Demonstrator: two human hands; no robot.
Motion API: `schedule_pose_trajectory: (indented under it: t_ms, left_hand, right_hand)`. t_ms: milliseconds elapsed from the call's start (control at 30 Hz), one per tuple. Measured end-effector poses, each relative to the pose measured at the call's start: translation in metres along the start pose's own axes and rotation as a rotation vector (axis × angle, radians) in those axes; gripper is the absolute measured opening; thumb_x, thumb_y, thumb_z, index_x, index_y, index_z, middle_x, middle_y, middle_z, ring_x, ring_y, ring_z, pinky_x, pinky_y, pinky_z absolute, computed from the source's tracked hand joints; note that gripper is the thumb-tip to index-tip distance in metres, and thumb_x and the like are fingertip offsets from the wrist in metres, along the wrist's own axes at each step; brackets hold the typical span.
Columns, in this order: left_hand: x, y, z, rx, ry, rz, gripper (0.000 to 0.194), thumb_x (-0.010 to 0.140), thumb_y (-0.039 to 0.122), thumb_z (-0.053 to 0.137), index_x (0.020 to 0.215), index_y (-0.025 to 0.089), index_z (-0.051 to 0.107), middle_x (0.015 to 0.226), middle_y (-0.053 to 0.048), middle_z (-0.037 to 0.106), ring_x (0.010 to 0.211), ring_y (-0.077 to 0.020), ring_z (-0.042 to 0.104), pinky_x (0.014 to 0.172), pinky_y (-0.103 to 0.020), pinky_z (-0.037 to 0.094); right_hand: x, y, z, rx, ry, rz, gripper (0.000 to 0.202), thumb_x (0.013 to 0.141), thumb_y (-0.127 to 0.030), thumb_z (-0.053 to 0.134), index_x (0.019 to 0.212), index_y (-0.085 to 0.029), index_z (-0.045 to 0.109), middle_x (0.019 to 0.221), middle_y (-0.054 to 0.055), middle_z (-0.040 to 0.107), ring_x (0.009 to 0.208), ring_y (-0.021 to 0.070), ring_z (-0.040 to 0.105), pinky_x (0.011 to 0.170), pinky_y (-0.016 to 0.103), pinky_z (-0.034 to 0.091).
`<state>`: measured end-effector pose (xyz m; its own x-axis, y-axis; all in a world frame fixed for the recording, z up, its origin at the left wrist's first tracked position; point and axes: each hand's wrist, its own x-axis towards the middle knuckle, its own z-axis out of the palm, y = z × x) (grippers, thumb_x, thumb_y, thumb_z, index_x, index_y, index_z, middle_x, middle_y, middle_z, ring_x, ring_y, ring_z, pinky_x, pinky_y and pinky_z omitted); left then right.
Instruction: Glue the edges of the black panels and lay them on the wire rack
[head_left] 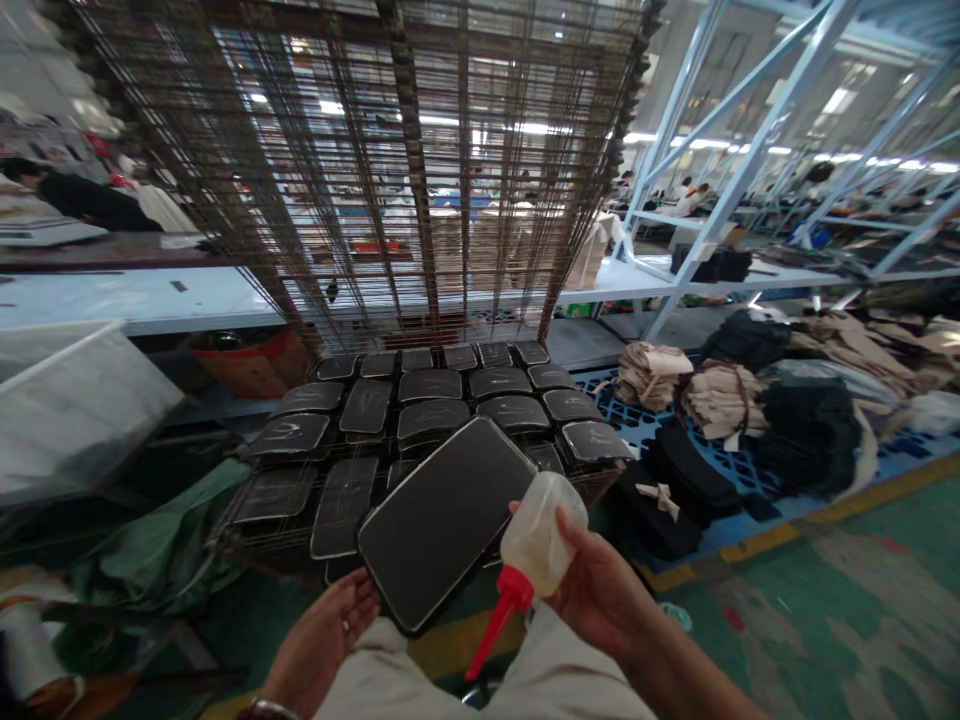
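Note:
A dark rounded-corner panel (448, 520) with a pale glossy rim lies tilted over the front of a wire rack, its lower corner above my lap. My left hand (337, 625) is at its lower left edge, fingers together and fingertips against or under that edge. In my right hand (592, 575) is a translucent squeeze bottle (541, 530) of pale yellowish liquid. Its red nozzle (499, 620) points down and left, to the right of the panel's lower corner. Several similar dark pieces (431, 385) with shiny streaks lie in rows on the rack behind.
An upright wire-mesh frame (420, 180) rises behind the rows. A white bin (75, 400) and green cloth (161, 540) are at left. Tied beige bundles (724, 400) and black stacks (694, 470) sit on a blue slatted platform (765, 470) at right. People work in the background.

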<state>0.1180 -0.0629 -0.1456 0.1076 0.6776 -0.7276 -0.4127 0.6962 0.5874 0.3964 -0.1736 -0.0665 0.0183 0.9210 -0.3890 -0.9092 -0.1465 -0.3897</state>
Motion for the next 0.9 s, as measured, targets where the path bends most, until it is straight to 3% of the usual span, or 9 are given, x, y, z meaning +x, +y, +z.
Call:
schedule_pose_trajectory:
  t_ms: [67, 100, 200, 300, 400, 500, 700, 800, 900]
  left_hand:
    - [-0.002, 0.034, 0.0, 0.128, -0.034, 0.053, 0.022, 0.079, 0.0, 0.064, 0.097, 0.012, 0.072, 0.094, -0.018, 0.078, 0.083, -0.0257, 0.076, 0.071, -0.031, 0.061]
    - [-0.007, 0.051, 0.006, 0.171, -0.122, 0.064, 0.02, 0.082, 0.004, 0.063, 0.099, 0.009, 0.073, 0.1, -0.021, 0.078, 0.087, -0.0264, 0.076, 0.074, -0.031, 0.06]
    - [-0.032, 0.089, 0.039, 0.305, -0.325, 0.015, 0.017, 0.083, 0.008, 0.067, 0.099, 0.007, 0.074, 0.106, -0.023, 0.077, 0.088, -0.0285, 0.076, 0.074, -0.032, 0.06]
    - [-0.053, 0.098, 0.074, 0.45, -0.477, 0.003, 0.028, 0.071, 0.0, 0.078, 0.097, 0.01, 0.076, 0.105, -0.019, 0.078, 0.086, -0.0285, 0.076, 0.074, -0.033, 0.061]
    - [-0.057, 0.089, 0.092, 0.486, -0.564, 0.005, 0.038, 0.064, -0.009, 0.078, 0.095, 0.013, 0.076, 0.098, -0.016, 0.079, 0.08, -0.0282, 0.076, 0.073, -0.037, 0.063]
    - [-0.048, 0.08, 0.089, 0.438, -0.578, 0.001, 0.043, 0.062, -0.011, 0.077, 0.097, 0.013, 0.076, 0.095, -0.015, 0.08, 0.078, -0.0307, 0.077, 0.072, -0.042, 0.063]
    - [-0.032, 0.086, 0.055, 0.644, -0.628, 0.162, 0.045, 0.061, -0.001, 0.082, 0.102, 0.017, 0.077, 0.1, -0.01, 0.081, 0.093, -0.0376, 0.075, 0.083, -0.055, 0.06]
    - [-0.029, 0.091, 0.045, 0.747, -0.746, 0.088, 0.042, 0.072, 0.012, 0.081, 0.112, 0.02, 0.075, 0.112, -0.008, 0.079, 0.099, -0.0337, 0.074, 0.089, -0.047, 0.059]
    - [-0.03, 0.095, 0.042, 0.818, -0.826, 0.018, 0.039, 0.082, 0.021, 0.073, 0.121, 0.025, 0.071, 0.121, -0.005, 0.076, 0.106, -0.0301, 0.072, 0.095, -0.041, 0.056]
  right_hand:
    - [-0.002, -0.012, 0.001, -0.078, -0.02, 0.03, 0.042, 0.081, -0.033, 0.083, 0.112, -0.006, 0.072, 0.098, 0.015, 0.079, 0.083, 0.0228, 0.077, 0.073, 0.029, 0.063]
    - [-0.003, -0.016, 0.002, -0.117, -0.035, 0.047, 0.042, 0.082, -0.033, 0.082, 0.111, -0.006, 0.072, 0.098, 0.015, 0.078, 0.084, 0.0232, 0.077, 0.075, 0.029, 0.063]
    - [-0.002, -0.022, 0.008, -0.224, -0.081, 0.098, 0.043, 0.082, -0.034, 0.081, 0.112, -0.005, 0.071, 0.099, 0.015, 0.078, 0.084, 0.0225, 0.077, 0.076, 0.029, 0.062]
    - [0.0, -0.021, 0.014, -0.299, -0.121, 0.122, 0.045, 0.08, -0.036, 0.083, 0.112, -0.006, 0.071, 0.097, 0.014, 0.079, 0.08, 0.0207, 0.076, 0.074, 0.028, 0.062]
    - [-0.002, -0.019, 0.018, -0.335, -0.129, 0.097, 0.045, 0.08, -0.038, 0.083, 0.111, -0.007, 0.072, 0.095, 0.013, 0.079, 0.079, 0.0197, 0.075, 0.073, 0.028, 0.061]
    - [-0.007, -0.025, 0.018, -0.355, -0.085, -0.014, 0.045, 0.08, -0.04, 0.082, 0.111, -0.009, 0.072, 0.101, 0.013, 0.078, 0.081, 0.0204, 0.075, 0.074, 0.028, 0.061]
    - [-0.015, -0.063, 0.027, -0.427, -0.009, -0.474, 0.044, 0.079, -0.047, 0.081, 0.109, -0.017, 0.072, 0.103, 0.011, 0.078, 0.09, 0.0276, 0.074, 0.073, 0.035, 0.062]
    - [-0.014, -0.076, 0.036, -0.524, -0.002, -0.627, 0.041, 0.074, -0.044, 0.085, 0.106, -0.021, 0.073, 0.104, 0.009, 0.078, 0.096, 0.0315, 0.073, 0.077, 0.041, 0.063]
    - [-0.013, -0.079, 0.042, -0.586, -0.034, -0.684, 0.038, 0.072, -0.041, 0.087, 0.103, -0.023, 0.074, 0.101, 0.009, 0.078, 0.103, 0.0333, 0.071, 0.087, 0.046, 0.06]
